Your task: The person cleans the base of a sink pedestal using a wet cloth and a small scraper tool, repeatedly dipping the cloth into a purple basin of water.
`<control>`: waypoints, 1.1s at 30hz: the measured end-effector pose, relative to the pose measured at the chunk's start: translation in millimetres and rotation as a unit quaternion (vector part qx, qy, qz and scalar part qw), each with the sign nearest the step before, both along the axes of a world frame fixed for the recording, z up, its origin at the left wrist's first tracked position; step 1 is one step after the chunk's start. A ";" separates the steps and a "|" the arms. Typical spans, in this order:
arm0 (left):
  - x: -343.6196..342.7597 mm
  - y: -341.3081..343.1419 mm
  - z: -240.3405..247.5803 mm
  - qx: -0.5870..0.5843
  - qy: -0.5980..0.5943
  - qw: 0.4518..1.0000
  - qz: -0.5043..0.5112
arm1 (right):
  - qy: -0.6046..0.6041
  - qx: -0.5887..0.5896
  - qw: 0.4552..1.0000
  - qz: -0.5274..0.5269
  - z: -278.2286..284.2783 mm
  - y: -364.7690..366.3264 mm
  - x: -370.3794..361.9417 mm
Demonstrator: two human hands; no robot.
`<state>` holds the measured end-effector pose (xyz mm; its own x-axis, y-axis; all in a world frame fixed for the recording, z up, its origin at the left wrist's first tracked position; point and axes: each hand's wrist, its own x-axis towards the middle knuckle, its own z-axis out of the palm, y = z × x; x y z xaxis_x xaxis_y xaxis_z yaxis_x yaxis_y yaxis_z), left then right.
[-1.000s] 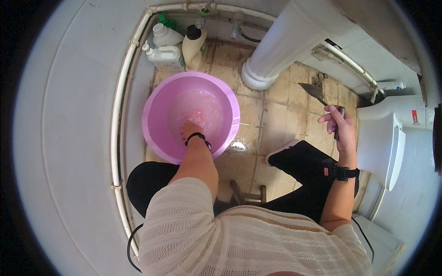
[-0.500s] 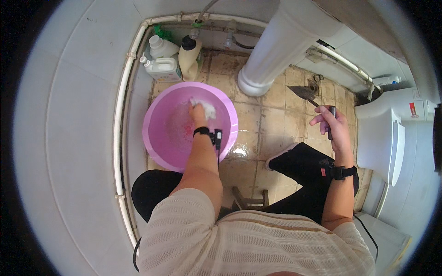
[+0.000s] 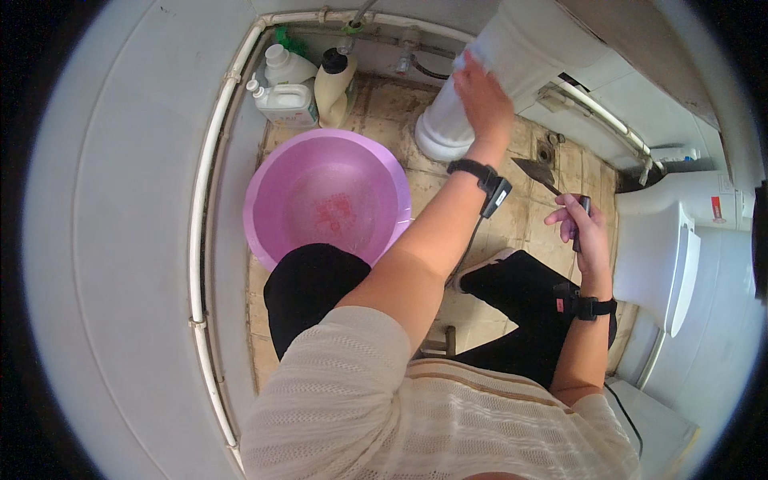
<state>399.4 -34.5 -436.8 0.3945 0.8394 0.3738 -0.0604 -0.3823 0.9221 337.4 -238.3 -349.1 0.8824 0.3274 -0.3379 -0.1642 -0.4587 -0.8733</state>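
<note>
My left hand (image 3: 484, 100), smeared by motion, is up against the white fluted pedestal (image 3: 448, 120). A pale white cloth (image 3: 462, 59) shows at its fingertips, mostly hidden and hard to tell from the pedestal. Below that arm stands a pink basin (image 3: 268, 168) with some water in it and a red pattern on its bottom. Over my right knee, my right hand (image 3: 588, 232) loosely grips the black handle of a scraper (image 3: 534, 170). Its dark triangular blade points away toward the floor drain, above the tiles.
Cleaner bottles (image 3: 288, 104) crowd the corner behind the basin. White pipes (image 3: 210, 184) run along the walls. A toilet (image 3: 652, 248) stands at the right, a drain (image 3: 546, 152) lies in the tiled floor, and a small stool (image 3: 444, 344) shows between my legs.
My left hand has left the basin with the white cloth and moved up and right to the pedestal. My left knee now overlaps the basin's near rim. The right hand keeps the scraper.
</note>
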 end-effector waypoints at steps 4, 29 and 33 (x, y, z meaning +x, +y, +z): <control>-0.9 6.2 -105.9 -0.180 0.136 0.974 0.001 | -0.003 -0.012 1.000 -0.024 2.4 0.0 2.7; 14.3 -49.0 -22.9 0.096 0.121 0.987 0.045 | -0.010 -0.032 0.999 -0.019 -2.2 -9.8 4.7; 16.8 -47.5 -102.2 -0.164 0.174 0.970 -0.040 | -0.013 -0.040 0.999 -0.033 -0.1 -17.8 6.6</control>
